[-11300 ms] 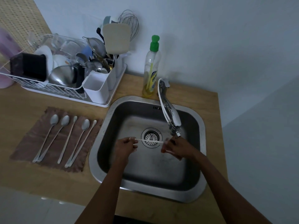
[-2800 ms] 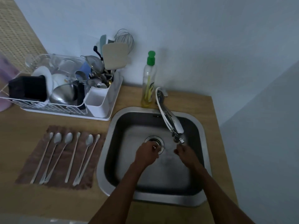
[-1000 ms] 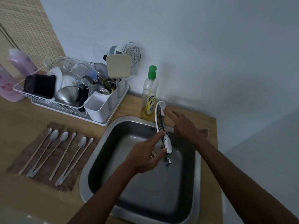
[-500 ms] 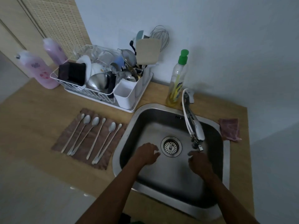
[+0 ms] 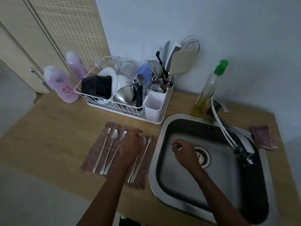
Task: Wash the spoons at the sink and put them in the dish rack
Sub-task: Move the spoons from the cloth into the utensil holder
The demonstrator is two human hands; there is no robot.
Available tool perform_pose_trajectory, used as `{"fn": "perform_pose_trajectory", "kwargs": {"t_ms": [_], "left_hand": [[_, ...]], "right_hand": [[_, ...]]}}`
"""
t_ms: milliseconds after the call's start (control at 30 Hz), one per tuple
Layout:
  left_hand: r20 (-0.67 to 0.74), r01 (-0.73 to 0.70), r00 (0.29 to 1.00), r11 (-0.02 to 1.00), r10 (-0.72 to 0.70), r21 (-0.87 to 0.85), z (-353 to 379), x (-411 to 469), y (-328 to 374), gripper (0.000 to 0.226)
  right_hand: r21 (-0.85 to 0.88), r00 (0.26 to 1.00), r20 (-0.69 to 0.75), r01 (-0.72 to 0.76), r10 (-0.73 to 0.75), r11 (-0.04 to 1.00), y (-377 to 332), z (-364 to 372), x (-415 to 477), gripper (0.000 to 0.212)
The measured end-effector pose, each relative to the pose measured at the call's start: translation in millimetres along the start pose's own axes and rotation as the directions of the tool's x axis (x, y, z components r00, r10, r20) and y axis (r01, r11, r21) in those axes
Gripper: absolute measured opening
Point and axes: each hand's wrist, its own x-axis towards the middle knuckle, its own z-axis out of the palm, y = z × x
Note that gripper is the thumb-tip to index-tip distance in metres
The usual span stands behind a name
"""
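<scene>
I see left hand flat on spoons, fingers straight, on cloth left of sink. Right hand curled over sink; can't tell grasp. Risk: spoons packed tight, pick drags neighbour. Rack crowded.

L hand flat, R hand curled

pale wall, wooden countertop, cane-panel cabinet, dim light

Two pink bottles, green-capped soap bottle, pink cloth
</scene>
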Motion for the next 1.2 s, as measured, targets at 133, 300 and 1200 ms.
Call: {"fn": "perform_pose_trajectory", "kwargs": {"t_ms": [133,300,1200], "left_hand": [[0.320,-0.161,0.942,0.975,0.106,0.151,-8,30,-16,0.030],[0.428,-0.159,0.894,0.987,0.136,0.018,-10,42,-27,0.031],[0.051,-0.469,0.865,0.840,0.499,-0.274,-112,43,-5,0.014]], "right_hand": [[-0.053,1.000,0.003,-0.003,0.004,0.999,-51,48,20,0.008],[-0.215,0.996,-0.074,-0.071,0.056,0.974,-70,81,28,0.015],[-0.101,0.898,-0.411,0.128,-0.158,0.987,-163,14,-37,0.015]]}}
